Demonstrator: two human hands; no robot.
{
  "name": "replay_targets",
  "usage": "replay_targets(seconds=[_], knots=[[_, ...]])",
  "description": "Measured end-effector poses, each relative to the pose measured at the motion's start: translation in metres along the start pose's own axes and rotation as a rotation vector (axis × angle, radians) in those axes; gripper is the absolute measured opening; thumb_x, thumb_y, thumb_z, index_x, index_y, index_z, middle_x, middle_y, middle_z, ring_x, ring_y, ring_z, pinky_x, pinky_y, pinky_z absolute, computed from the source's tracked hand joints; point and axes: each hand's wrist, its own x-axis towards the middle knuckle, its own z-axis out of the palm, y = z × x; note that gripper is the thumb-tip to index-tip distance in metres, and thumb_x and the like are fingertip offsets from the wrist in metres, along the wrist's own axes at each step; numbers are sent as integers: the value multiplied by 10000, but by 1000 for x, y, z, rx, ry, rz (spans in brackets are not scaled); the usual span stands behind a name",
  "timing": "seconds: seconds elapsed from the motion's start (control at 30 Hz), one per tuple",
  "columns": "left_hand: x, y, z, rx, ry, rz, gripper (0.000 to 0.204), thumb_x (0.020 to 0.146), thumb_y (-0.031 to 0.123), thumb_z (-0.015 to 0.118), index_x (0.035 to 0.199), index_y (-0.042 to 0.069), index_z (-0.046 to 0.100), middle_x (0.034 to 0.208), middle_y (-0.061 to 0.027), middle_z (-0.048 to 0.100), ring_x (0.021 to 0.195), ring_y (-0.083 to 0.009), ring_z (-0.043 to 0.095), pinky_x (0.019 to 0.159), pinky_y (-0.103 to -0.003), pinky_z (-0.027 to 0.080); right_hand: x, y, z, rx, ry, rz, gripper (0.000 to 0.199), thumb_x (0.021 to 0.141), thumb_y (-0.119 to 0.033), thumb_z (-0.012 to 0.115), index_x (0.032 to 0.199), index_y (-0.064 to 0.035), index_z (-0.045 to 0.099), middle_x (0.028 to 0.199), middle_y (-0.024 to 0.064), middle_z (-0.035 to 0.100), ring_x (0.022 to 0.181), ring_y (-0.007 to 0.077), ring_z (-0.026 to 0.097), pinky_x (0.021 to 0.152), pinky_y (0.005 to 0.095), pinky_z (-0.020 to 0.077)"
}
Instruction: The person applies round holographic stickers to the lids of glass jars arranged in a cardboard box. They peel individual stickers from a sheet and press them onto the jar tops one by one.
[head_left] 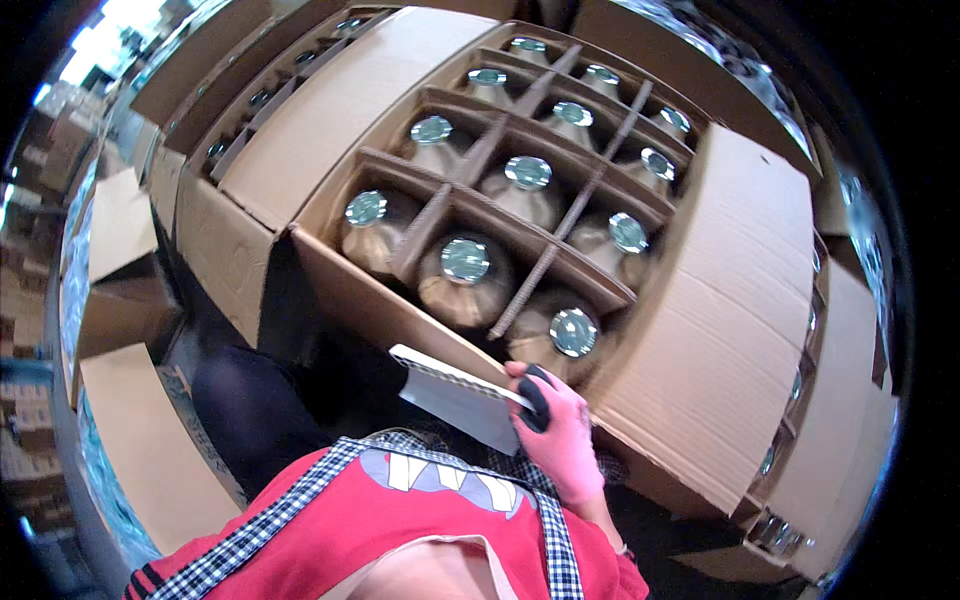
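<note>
My right hand [558, 430], in a pink glove with dark fingertip patches, is closed on one end of a flat white pad or folded card [462, 402]; its exact kind is not clear. The pad juts out to the left, just in front of the near wall of an open cardboard box [400, 308]. Inside the box, clear glass bottles [465, 262] with shiny round tops stand upright in cells made by cardboard dividers [548, 268]. The nearest bottle to my hand is the front right one [573, 332]. My left hand does not show.
The box's side flaps [735, 300] are folded outward. Another open box of bottles [250, 110] stands at the left, and more boxes with bottles [815, 390] stand at the right. A loose-flapped carton [150, 440] lies at the lower left, beside bluish plastic wrap [105, 490].
</note>
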Motion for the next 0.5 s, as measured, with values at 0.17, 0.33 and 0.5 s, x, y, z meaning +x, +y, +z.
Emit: replay_targets(seconds=[0.17, 0.33, 0.5], knots=[[20, 6, -5, -30, 58, 38, 371, 782, 382, 463, 867, 55, 617, 831, -90, 584, 784, -229, 571, 703, -337, 450, 4, 1, 0, 75, -39, 100, 153, 635, 12, 549, 787, 13, 538, 990, 122, 585, 847, 241, 571, 739, 283, 429], [39, 5, -27, 55, 38, 70, 339, 777, 353, 474, 862, 60, 622, 869, -102, 584, 816, -235, 571, 708, -349, 454, 6, 3, 6, 390, 45, 208, 130, 646, -84, 576, 685, 29, 523, 931, 169, 592, 786, 155, 543, 702, 246, 407], [78, 11, -83, 290, -42, 109, 308, 772, 324, 485, 857, 65, 627, 906, -115, 585, 848, -241, 571, 714, -360, 458, 17, -6, 10, 439, 63, 329, 150, 605, -129, 578, 617, 3, 507, 931, 168, 583, 814, 158, 533, 716, 243, 391]])
